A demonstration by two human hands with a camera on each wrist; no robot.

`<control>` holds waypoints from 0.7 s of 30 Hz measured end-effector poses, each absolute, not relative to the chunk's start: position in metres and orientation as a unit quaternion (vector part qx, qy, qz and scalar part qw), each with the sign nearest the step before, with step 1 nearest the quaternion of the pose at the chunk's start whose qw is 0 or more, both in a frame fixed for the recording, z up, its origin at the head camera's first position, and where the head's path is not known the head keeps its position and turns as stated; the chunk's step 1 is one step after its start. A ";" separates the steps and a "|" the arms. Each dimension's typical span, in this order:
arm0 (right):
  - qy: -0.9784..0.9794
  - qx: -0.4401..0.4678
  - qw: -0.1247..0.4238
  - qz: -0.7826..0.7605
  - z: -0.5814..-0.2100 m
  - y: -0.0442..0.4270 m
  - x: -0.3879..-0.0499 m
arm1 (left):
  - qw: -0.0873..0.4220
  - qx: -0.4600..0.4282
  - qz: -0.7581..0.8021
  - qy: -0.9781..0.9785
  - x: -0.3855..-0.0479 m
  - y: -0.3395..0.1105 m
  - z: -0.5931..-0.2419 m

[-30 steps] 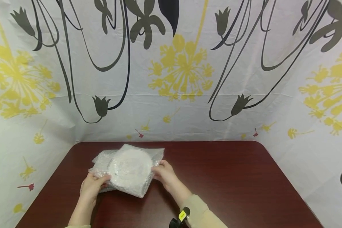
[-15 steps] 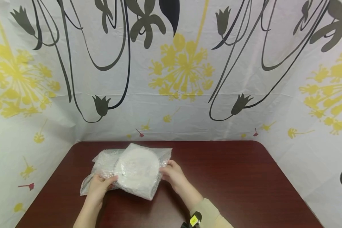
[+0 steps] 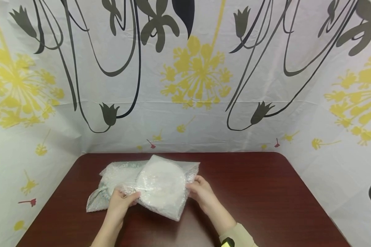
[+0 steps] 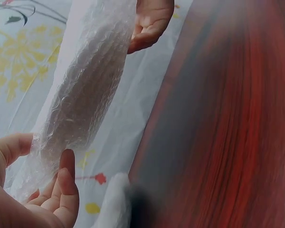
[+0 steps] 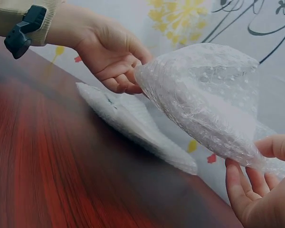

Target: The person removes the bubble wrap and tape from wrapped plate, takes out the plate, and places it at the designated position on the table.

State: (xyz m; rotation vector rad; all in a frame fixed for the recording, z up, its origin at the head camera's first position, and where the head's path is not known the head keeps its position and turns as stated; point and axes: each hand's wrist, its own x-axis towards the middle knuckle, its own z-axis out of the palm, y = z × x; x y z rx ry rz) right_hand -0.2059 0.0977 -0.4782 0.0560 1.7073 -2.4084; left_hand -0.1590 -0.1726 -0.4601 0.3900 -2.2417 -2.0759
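My left hand (image 3: 119, 203) and right hand (image 3: 203, 192) partly closed, pinching opposite sides of bubble-wrapped disc (image 3: 161, 184), thumbs uppermost. Disc tilted, raised over counter (image 3: 266, 199) toward far edge. Second wrapped parcel (image 3: 119, 175) nearer far left corner.

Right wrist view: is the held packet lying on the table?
No, the left hand and right hand hold the packet up at opposite sides, raised off the table.

The raised package (image 3: 162, 185) shows glossy, bumpy clear plastic, as does the lying package (image 3: 119, 171); the tabletop (image 3: 266, 202) looks like smooth, glossy grained wood, the backdrop (image 3: 210, 133) a creased, mostly matt sheet.
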 end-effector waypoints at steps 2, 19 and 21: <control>0.577 0.024 0.091 -0.811 -0.478 0.103 -0.204 | 0.032 0.127 -0.676 -0.725 -0.159 -0.167 -0.460; 0.600 0.059 0.073 -0.795 -0.479 0.145 -0.184 | 0.016 0.084 -0.704 -0.705 -0.154 -0.129 -0.467; 0.599 0.062 0.073 -0.795 -0.480 0.150 -0.183 | 0.007 0.085 -0.706 -0.703 -0.153 -0.126 -0.468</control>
